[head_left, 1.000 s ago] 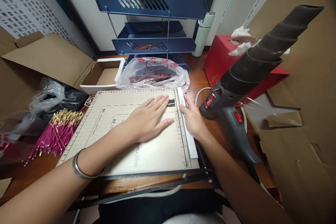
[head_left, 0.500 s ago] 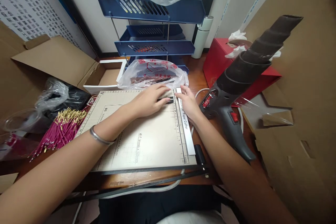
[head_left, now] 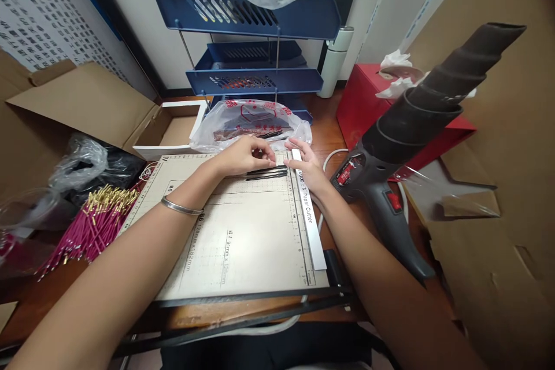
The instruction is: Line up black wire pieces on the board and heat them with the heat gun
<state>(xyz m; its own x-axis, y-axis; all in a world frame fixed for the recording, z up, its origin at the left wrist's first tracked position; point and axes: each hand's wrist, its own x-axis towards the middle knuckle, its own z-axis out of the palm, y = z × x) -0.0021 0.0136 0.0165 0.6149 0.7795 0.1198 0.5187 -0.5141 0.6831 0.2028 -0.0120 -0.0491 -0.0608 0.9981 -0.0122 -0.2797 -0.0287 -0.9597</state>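
A beige paper cutter board (head_left: 243,231) with a printed grid lies in front of me. Near its far edge lie a few thin black tubes (head_left: 266,172), side by side, their right ends by the white ruler strip (head_left: 309,208). My left hand (head_left: 243,156) rests just behind the tubes with its fingers curled and fingertips pinched together above them. My right hand (head_left: 306,165) lies at the ruler strip's far end, fingers stretched toward the left hand, holding nothing I can see.
A black heat gun (head_left: 411,127) stands right of the cutter, nozzle up. A plastic bag (head_left: 251,121) lies behind the board, a blue tray rack (head_left: 251,40) further back. Pink gold-tipped wires (head_left: 91,219) lie left. Cardboard boxes (head_left: 87,98) and a red box (head_left: 368,98) flank the desk.
My left hand went from lying flat over the tubes to a curled pinch farther back, uncovering them. My right hand slid forward along the ruler strip.
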